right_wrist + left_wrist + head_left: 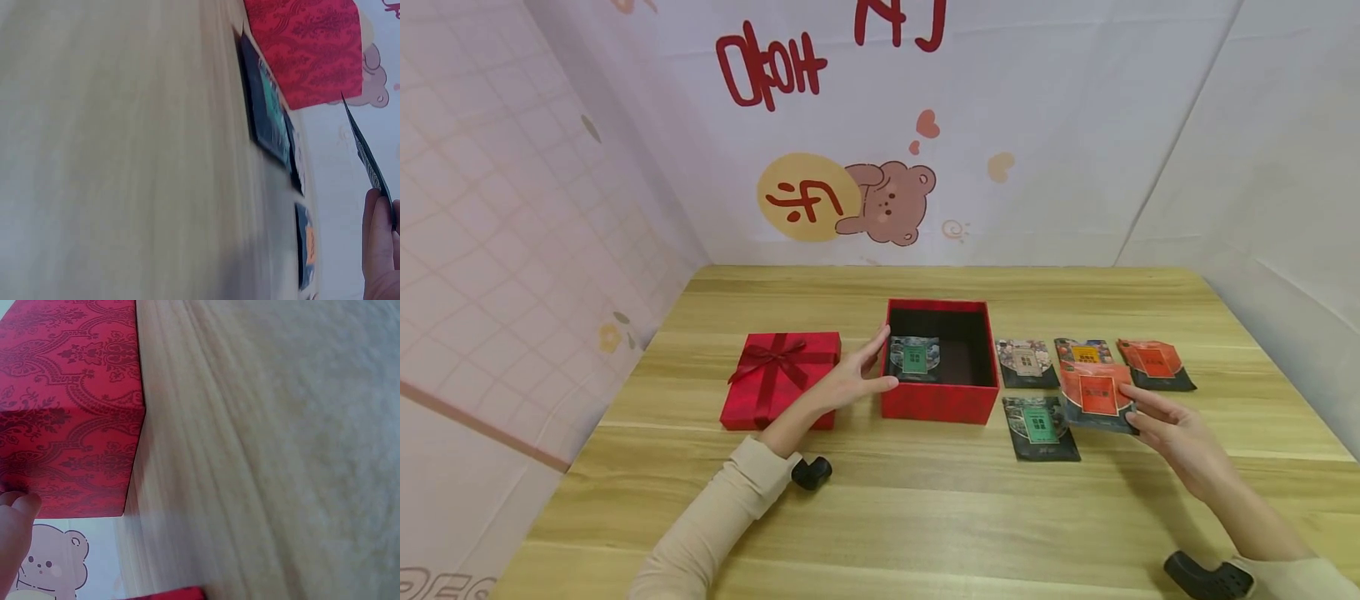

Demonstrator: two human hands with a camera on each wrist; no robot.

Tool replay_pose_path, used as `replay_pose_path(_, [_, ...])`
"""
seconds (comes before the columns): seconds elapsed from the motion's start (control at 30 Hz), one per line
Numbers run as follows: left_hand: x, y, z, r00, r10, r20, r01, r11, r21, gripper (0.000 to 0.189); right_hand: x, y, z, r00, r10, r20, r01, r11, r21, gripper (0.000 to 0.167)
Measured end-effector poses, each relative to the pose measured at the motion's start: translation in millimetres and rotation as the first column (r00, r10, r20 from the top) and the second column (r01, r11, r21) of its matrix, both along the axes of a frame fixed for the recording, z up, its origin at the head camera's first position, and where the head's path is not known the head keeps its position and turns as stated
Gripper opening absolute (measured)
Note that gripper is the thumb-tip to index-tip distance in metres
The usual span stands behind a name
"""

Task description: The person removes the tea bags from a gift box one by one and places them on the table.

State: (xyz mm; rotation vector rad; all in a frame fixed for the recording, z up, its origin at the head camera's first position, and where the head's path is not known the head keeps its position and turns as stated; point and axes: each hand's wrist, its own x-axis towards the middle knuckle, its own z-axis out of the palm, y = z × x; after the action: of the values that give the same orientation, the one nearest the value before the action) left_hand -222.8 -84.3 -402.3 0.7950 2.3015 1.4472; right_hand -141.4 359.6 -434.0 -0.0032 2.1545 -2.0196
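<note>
In the head view a red gift box (pixel 940 403) with a black inside stands without its lid, one green-labelled packet (pixel 914 360) lying in its left part. My left hand (pixel 848 379) touches the box's left side with extended fingers, the thumb near the front corner. At its fingertips the left wrist view shows the patterned red wall (pixel 75 456). My right hand (pixel 1180 437) pinches a red-and-dark packet (pixel 1099 398) by its right edge, raised over the table. Edge-on, that packet (pixel 367 153) shows in the right wrist view.
Right of the box lie a beige-labelled packet (pixel 1027 363), a yellow-labelled packet (pixel 1084 350), partly covered by the held one, another red packet (pixel 1153 364) and a green-labelled packet (pixel 1042 428). A red lid with a ribbon bow (pixel 782 379) lies at left on the wooden table (pixel 925 508).
</note>
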Motion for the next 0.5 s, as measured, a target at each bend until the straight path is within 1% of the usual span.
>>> replay_pose_path(0.1, [6.5,0.7,12.0,1.0,0.002,0.018,-0.002,1.0,-0.001,0.081,1.7,5,-1.0,1.0,-0.015,0.011,0.015,1.0,-0.013,0.043])
replay_pose_path(0.17, [10.6,1.1,18.6,1.0,0.003,0.017,-0.003,1.0,0.003,0.08,2.5,8,-1.9,1.0,-0.016,0.015,0.016,1.0,-0.011,0.043])
replay_pose_path(0.4, [12.4,2.1,18.1,1.0,0.006,0.01,-0.006,1.0,0.0,0.079,8.7,17,-8.7,1.0,-0.003,-0.015,0.003,1.0,-0.025,0.043])
replay_pose_path(0.5, [12.1,2.6,17.6,1.0,-0.001,0.011,0.001,1.0,0.0,0.078,11.8,21,-10.4,1.0,-0.001,-0.009,0.001,1.0,-0.028,0.043])
